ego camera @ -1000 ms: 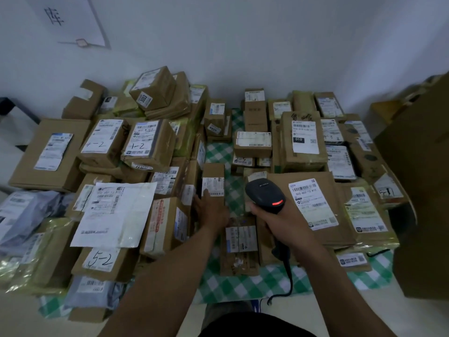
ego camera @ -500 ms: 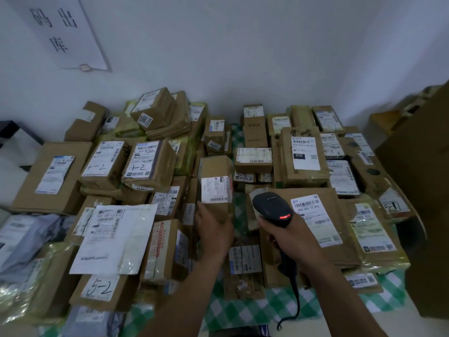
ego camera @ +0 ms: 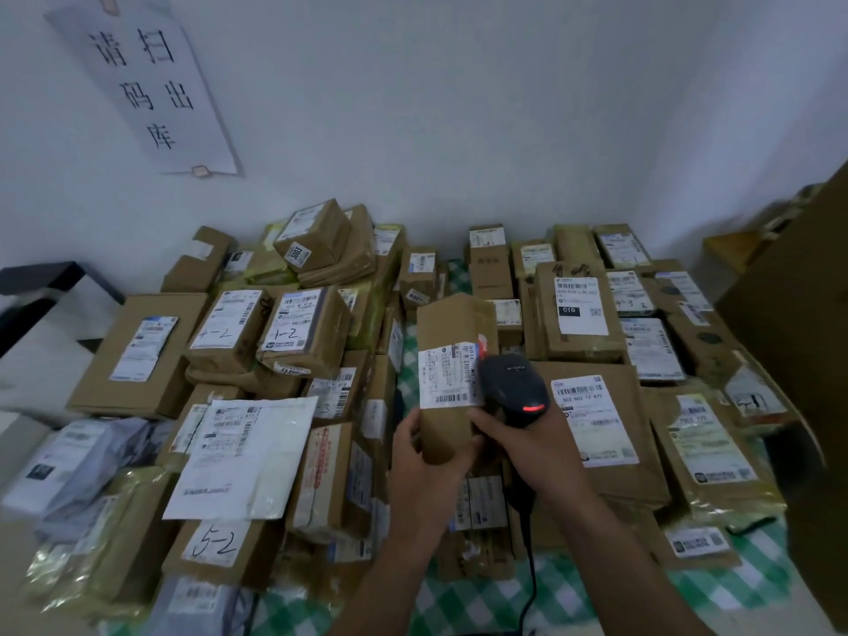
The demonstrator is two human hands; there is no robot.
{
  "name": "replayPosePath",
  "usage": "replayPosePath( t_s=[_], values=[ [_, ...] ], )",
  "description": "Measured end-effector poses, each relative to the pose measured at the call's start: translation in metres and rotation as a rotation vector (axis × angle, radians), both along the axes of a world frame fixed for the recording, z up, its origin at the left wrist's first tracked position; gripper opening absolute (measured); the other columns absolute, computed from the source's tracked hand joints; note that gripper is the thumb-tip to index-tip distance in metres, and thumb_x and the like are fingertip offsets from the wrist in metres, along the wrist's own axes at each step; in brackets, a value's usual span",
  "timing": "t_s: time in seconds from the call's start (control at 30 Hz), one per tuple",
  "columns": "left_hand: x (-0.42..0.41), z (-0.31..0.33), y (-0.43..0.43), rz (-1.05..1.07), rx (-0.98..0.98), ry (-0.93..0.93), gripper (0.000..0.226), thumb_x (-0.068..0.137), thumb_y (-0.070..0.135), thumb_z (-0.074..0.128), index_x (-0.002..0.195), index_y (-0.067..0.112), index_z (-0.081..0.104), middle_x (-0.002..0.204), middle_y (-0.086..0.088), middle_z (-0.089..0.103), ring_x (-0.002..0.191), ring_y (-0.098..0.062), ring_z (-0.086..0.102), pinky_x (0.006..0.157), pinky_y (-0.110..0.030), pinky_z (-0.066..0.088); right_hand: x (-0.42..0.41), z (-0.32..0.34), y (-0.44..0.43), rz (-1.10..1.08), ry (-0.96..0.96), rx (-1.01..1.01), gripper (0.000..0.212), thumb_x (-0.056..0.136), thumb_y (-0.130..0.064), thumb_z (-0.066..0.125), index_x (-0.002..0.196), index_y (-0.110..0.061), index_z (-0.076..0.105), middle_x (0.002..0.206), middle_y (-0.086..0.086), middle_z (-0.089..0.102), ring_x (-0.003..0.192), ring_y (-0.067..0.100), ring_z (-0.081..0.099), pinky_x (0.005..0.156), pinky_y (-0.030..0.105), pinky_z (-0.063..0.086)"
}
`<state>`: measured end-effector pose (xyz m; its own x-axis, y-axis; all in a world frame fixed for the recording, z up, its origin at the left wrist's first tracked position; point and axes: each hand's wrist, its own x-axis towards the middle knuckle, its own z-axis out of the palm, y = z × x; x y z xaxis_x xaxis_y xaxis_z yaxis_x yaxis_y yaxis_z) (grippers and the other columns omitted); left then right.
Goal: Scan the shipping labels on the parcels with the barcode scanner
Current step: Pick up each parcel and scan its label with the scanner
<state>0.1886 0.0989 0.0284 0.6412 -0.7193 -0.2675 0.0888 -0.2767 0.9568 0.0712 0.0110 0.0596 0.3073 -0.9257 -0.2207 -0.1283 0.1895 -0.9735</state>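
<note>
- Cardboard everywhere, but the one that matters is the tall parcel (ego camera: 454,332). It's a brown box held up on end above the pile, with its white shipping label (ego camera: 447,376) facing the person.
- The left hand (ego camera: 424,470) has the tall parcel by its bottom end. The thumb lies across the front and the fingers curl round behind, so it's a proper grip.
- The right hand (ego camera: 537,456) is wrapped round the handle of a black barcode scanner (ego camera: 514,390), just right of the tall parcel. From where I'm standing the scanner head overlaps the label's right edge.
- A small red light (ego camera: 532,408) glows on the back of the scanner. There's also a red streak on the tall parcel just above the scanner head.
- A black cable (ego camera: 532,585) hangs from the handle, below the tall parcel, over a green checked cloth (ego camera: 573,589).
- Right of the tall parcel, behind the scanner, a big flat box (ego camera: 610,452) lies label up.
- Left of the tall parcel a white mailer bag (ego camera: 248,456) sits on top of the heap. Below that is a box marked "5-2" (ego camera: 215,543).
- Further up on that left side there's a box marked "1-2" (ego camera: 303,332).
- Well above and left of the tall parcel, a paper sign (ego camera: 147,84) with Chinese characters is stuck on the wall.
</note>
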Motion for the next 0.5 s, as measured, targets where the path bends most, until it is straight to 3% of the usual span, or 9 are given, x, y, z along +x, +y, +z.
replayPosePath(
  t_s=[0.17,0.27,0.33,0.37,0.5],
  values=[
    [0.001,0.006,0.007,-0.063,-0.125,0.074,0.064,0.078,0.031,0.086,0.132,0.035,0.051,0.125,0.010,0.066,0.103,0.000,0.067,0.080,-0.027,0.060,-0.008,0.001,0.005,-0.035,-0.044,0.009,0.050,0.068,-0.032,0.095,0.110,-0.035,0.068,0.098,-0.021,0.074,0.091,-0.005,0.069,0.073,0.018,0.055],
    [0.009,0.012,0.008,-0.027,-0.205,0.344,0.042,0.087,0.028,0.071,0.125,0.031,0.052,0.117,-0.001,0.074,0.099,-0.020,0.074,0.073,-0.034,0.060,-0.008,-0.001,0.009,-0.019,-0.058,0.060,0.077,0.050,-0.054,0.099,0.118,-0.032,0.072,0.106,-0.015,0.078,0.098,0.007,0.074,0.091,0.042,0.061],
    [0.016,0.010,0.007,-0.018,-0.199,0.410,0.039,0.084,0.031,0.071,0.119,0.031,0.054,0.121,-0.009,0.073,0.102,-0.027,0.072,0.077,-0.042,0.059,-0.006,-0.003,0.012,-0.011,-0.077,0.094,0.087,0.042,-0.065,0.097,0.120,-0.034,0.072,0.110,-0.013,0.078,0.103,0.012,0.074,0.095,0.047,0.059],
    [0.019,0.010,0.008,-0.014,-0.193,0.419,0.039,0.083,0.031,0.072,0.118,0.031,0.055,0.125,-0.012,0.070,0.105,-0.029,0.071,0.079,-0.045,0.058,-0.004,-0.004,0.013,-0.016,-0.078,0.117,0.085,0.044,-0.068,0.095,0.118,-0.034,0.072,0.109,-0.012,0.078,0.104,0.013,0.074,0.096,0.048,0.059],
    [0.027,0.003,0.009,0.037,-0.180,0.419,0.037,0.092,0.022,0.072,0.123,0.034,0.056,0.128,-0.011,0.065,0.114,-0.033,0.066,0.096,-0.057,0.056,-0.001,-0.014,0.017,-0.033,-0.060,0.210,0.041,0.072,-0.051,0.089,0.108,-0.037,0.073,0.105,-0.010,0.079,0.102,0.017,0.073,0.097,0.049,0.058]
  ],
)
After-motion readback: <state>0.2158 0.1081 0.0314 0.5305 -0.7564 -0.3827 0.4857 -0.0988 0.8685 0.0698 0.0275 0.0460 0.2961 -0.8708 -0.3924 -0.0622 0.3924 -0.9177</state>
